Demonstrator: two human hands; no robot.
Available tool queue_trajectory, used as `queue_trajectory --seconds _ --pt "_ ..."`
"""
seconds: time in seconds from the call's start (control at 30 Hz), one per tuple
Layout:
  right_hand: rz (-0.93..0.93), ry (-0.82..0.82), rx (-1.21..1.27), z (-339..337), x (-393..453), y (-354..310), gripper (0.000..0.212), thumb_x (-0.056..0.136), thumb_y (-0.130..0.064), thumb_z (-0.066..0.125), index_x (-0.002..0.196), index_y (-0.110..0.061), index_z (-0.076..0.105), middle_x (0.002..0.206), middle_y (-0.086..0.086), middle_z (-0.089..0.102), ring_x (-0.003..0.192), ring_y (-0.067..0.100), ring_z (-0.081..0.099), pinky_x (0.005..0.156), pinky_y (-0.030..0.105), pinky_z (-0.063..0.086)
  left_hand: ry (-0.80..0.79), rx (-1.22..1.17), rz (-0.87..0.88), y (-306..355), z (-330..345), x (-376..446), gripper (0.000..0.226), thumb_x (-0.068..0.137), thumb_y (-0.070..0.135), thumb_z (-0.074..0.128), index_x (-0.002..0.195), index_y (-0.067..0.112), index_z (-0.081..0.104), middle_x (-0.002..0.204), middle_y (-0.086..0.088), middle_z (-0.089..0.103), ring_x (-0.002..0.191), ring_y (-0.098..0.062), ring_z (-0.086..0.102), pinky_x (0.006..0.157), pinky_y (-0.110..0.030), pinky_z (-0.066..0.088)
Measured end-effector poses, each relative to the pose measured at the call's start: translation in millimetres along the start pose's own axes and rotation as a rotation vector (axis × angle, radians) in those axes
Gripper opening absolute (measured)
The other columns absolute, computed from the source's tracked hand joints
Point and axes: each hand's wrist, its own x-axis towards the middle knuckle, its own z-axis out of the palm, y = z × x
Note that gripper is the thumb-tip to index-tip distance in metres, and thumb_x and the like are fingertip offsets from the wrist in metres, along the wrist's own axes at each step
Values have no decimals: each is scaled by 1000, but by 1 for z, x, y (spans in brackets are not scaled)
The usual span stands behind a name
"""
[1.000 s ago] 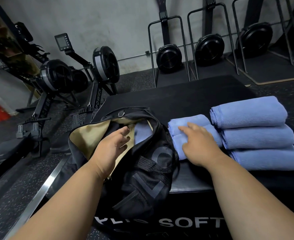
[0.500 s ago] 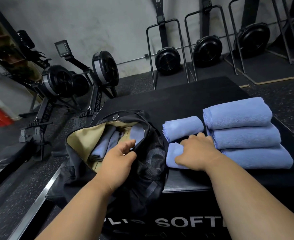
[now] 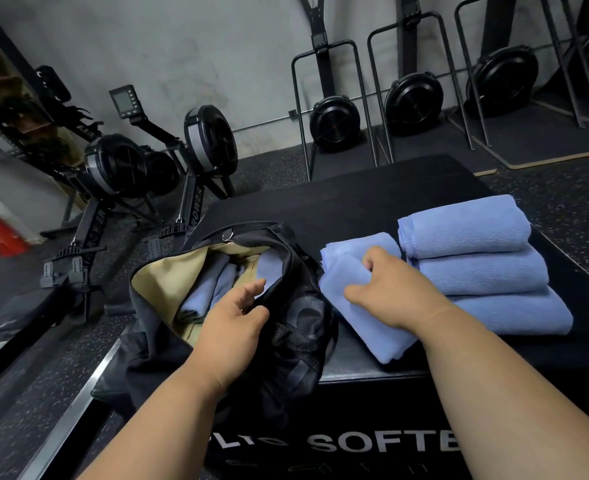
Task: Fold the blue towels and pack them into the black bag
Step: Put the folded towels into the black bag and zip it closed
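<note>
Now, head view: right hand lifting a folded blue towel beside the open black bag.

Seen from the head camera, the right hand [image 3: 390,292] has its fingers curled round the near folded towel [image 3: 358,317], whose near end hangs over the front edge of the black padded surface [image 3: 355,199]. A second folded towel [image 3: 351,245] lies just behind it, and a stack of three towels [image 3: 476,268] sits to the right, close beside the hand. The left hand [image 3: 234,327] pinches the rim of the black bag [image 3: 296,327] between thumb and fingers, holding its mouth open; the tan lining shows, and packed towels [image 3: 206,289] lie inside. Rowing machines [image 3: 123,168] stand on the floor at the left and along the back wall.
</note>
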Motion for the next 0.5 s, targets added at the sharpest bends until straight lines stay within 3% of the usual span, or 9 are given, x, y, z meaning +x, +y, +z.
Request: queue_trajectory --seconds 0.1,0.2,0.3,0.4,0.5 --pt "-34 103 339 -7 -3 -13 27 80 -41 69 95 -30 50 93 -4 63 84 20 63 68 37 47 32 -76 46 5 -3 -7 42 100 9 63 135 31 65 132 20 66 122 9 58 100 -14 42" --pt "-63 131 604 0 -10 -33 31 82 -44 76 98 -26 56 87 -5 64 78 14 63 69 32 49 -4 -253 3 10 -6 -14 28 101 20 68 127 28 71 124 11 74 118 -4 68 105 -26 50" --pt "-68 138 767 23 -16 -56 39 81 -47 81 100 -22 57 85 -6 66 75 9 65 69 33 54 -220 -485 -77 15 -7 -23 39 97 37 68 131 18 70 125 -6 73 110 -23 67 102 -41 50" --pt "-50 151 841 47 -17 -74 43 79 -48 84 101 -23 57 92 -1 72 84 14 72 77 38 61 -305 -591 -107 16 -11 -34 34 98 37 67 120 10 68 104 -9 72 87 -18 65 79 -32 51" --pt "-60 134 865 63 -18 -91 43 80 -48 85 100 -22 56 87 -4 70 76 11 69 73 38 60 -324 -582 -113 9 -22 -39 38 96 29 70 130 12 66 119 -11 75 98 -21 71 79 -33 55"
